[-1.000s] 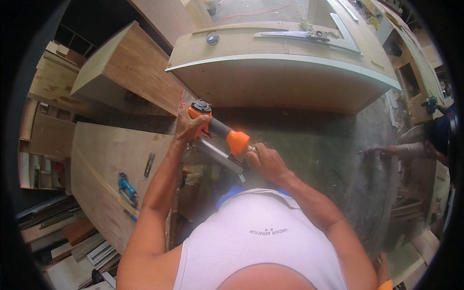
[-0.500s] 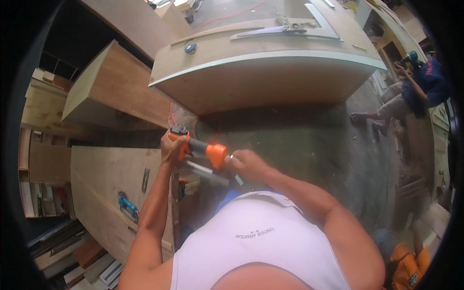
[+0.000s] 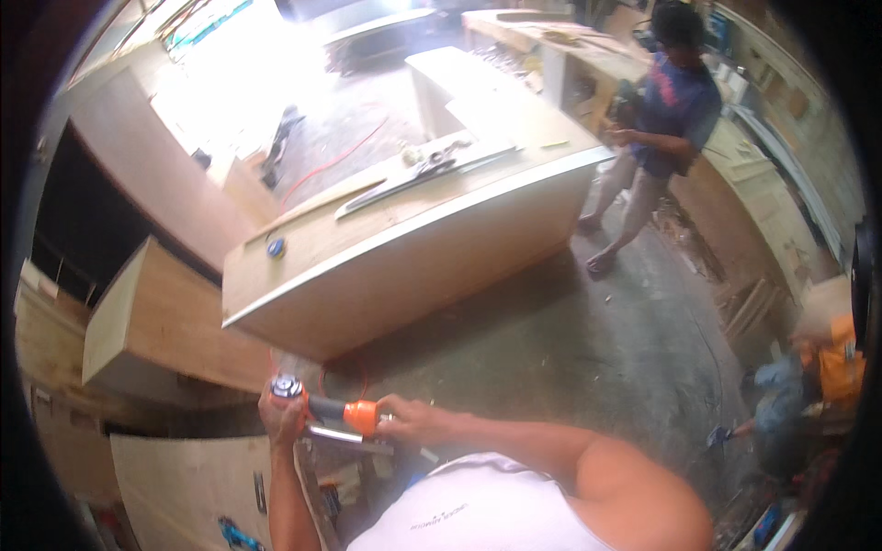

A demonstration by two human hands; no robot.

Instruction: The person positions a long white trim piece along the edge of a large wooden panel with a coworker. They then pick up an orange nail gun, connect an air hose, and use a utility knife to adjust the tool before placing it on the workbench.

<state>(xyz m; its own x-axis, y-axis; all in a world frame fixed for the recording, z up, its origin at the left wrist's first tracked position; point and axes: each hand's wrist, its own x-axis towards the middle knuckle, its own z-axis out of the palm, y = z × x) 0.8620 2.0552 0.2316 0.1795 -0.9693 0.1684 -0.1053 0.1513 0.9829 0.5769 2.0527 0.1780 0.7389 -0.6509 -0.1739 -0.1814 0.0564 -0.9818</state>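
Observation:
An orange and dark-grey nail gun with a silver magazine lies crosswise in front of my chest. My left hand is closed round its head, at the left. At the right, the fingers of my right hand are bent closed at the orange end of the handle. A small shiny bit shows at these fingers, but whether it is a fitting or a ring I cannot tell. Past the tool stands a long wooden cabinet with a white edge strip.
On the cabinet lie a blue tape measure and white strips. A brown wooden box stands left. At lower left, a blue tool rests on a panel. One person stands far right; another, in orange, is lower right.
My view has swung up and to the right, so the tool and hands appear lower and further left. Both hands stay on the nail gun. More of the standing person shows.

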